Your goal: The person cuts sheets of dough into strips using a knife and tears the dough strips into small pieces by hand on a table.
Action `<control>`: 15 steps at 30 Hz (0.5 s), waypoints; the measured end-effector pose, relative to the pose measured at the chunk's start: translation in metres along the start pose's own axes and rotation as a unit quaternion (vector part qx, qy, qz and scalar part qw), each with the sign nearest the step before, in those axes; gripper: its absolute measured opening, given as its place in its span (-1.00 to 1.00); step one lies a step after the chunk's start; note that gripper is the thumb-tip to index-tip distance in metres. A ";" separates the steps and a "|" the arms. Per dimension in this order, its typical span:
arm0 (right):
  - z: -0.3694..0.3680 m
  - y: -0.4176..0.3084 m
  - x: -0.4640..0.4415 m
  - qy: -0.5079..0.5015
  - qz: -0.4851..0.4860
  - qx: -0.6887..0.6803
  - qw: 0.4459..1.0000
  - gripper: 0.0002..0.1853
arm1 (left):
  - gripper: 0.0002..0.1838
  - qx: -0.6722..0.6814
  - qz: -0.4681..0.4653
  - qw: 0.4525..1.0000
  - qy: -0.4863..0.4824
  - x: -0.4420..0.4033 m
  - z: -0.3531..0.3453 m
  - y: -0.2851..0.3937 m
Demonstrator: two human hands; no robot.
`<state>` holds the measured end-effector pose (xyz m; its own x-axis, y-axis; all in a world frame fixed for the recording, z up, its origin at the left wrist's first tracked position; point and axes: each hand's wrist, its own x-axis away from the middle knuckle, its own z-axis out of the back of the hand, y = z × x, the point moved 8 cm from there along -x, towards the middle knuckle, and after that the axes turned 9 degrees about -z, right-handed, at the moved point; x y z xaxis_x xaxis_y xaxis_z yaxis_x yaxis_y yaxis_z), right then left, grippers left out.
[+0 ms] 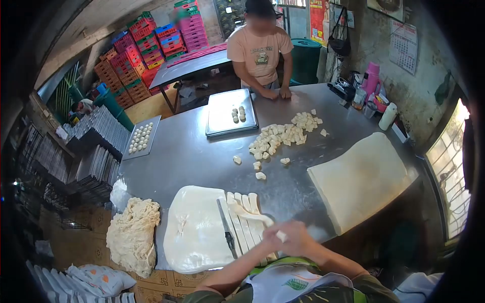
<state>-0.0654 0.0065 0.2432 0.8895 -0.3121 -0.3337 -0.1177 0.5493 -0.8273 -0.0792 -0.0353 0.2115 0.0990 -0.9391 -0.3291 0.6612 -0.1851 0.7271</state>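
Observation:
My left hand (pixel 271 241) and my right hand (pixel 299 239) are close together at the table's near edge, both closed round a dough strip (pixel 260 218). The strip curves up and left from my fingers across other cut dough strips (pixel 247 230) lying side by side. Just left of these is a large smooth dough slab (pixel 194 227). A long knife (pixel 226 227) with a dark handle rests along the slab's cut edge. My fingers hide part of the strip.
A rough dough mass (pixel 133 235) sits at the table's left edge, a thick dough sheet (pixel 361 179) on the right. Many dough pieces (pixel 283 135) lie mid-table. A person (pixel 261 50) stands opposite, near metal trays (pixel 220 108). A tray (pixel 132 153) holds dough balls.

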 end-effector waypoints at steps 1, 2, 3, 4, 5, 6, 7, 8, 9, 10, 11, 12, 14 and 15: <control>-0.003 -0.017 -0.002 -0.039 0.005 -0.034 0.999 -0.77 | -0.84 -0.069 -0.016 0.996 -0.052 -0.003 0.003 0.028; -0.005 -0.033 -0.003 -0.076 0.009 -0.068 0.995 -0.83 | -0.84 -0.068 -0.020 0.996 -0.052 0.018 -0.030 -0.011; -0.009 -0.042 -0.002 -0.115 0.010 -0.104 0.988 -0.89 | -0.79 -0.006 0.025 0.998 -0.050 0.031 -0.031 -0.056; -0.010 -0.039 -0.003 -0.114 0.006 -0.104 0.988 -0.89 | -0.67 0.056 0.072 0.995 -0.049 0.030 -0.038 -0.107; -0.012 -0.028 -0.007 -0.103 -0.021 -0.077 0.992 -0.91 | -0.52 0.115 0.118 0.985 -0.048 0.051 -0.069 -0.150; -0.011 -0.013 -0.015 -0.089 -0.045 -0.048 0.994 -0.89 | -0.52 0.113 0.112 0.986 -0.051 0.046 -0.064 -0.150; -0.009 0.004 -0.020 -0.072 -0.074 -0.020 0.994 -0.84 | -0.53 0.114 0.071 0.991 0.007 0.035 -0.043 -0.141; -0.010 0.026 -0.029 -0.050 -0.065 -0.056 0.995 -0.83 | -0.53 0.118 0.031 0.990 0.063 0.027 -0.024 -0.130; -0.006 0.040 -0.042 -0.025 -0.053 -0.092 0.994 -0.82 | -0.54 0.121 -0.012 0.986 0.117 0.018 -0.004 -0.119; 0.009 0.021 -0.057 0.002 0.038 -0.065 0.997 -0.80 | -0.57 0.167 0.005 0.978 0.125 0.012 0.009 -0.121; 0.025 0.003 -0.065 0.026 0.131 -0.032 0.991 -0.77 | -0.59 0.211 0.022 0.968 0.135 0.001 0.020 -0.122; 0.038 0.001 -0.065 0.037 0.132 -0.025 0.990 -0.77 | -0.59 0.212 0.012 0.969 0.127 -0.015 0.028 -0.106; 0.052 0.002 -0.057 0.040 0.101 0.101 0.989 -0.75 | -0.62 0.185 0.009 0.940 0.286 -0.024 0.061 -0.076; 0.057 0.005 -0.051 0.039 0.082 0.161 0.983 -0.73 | -0.62 0.188 0.010 0.942 0.279 -0.026 0.058 -0.075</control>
<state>-0.0861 0.0698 0.2818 0.8321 -0.2514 -0.4943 -0.0986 0.8101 -0.5780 -0.1751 -0.0141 0.2005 0.5528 -0.6646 -0.5026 0.3549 -0.3579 0.8637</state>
